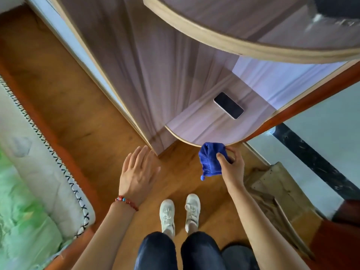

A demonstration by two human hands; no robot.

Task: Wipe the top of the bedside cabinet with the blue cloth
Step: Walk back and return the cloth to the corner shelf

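The bedside cabinet top (196, 126) is a pale wood-grain shelf with a curved light-wood rim, just ahead of me. A black phone (228, 105) lies flat on it, screen up. My right hand (231, 165) grips the bunched blue cloth (211, 160) just below the cabinet's front rim, over the floor. My left hand (137, 172) hovers to the left with fingers spread and nothing in it, a red bead bracelet on its wrist.
A tall wood-grain panel (136, 65) rises left of the cabinet, and a curved shelf (224, 39) overhangs above. A bed with green bedding (23, 211) lies at the left. A cardboard piece (276, 193) lies on the floor at the right. My white shoes (179, 213) stand on the wooden floor.
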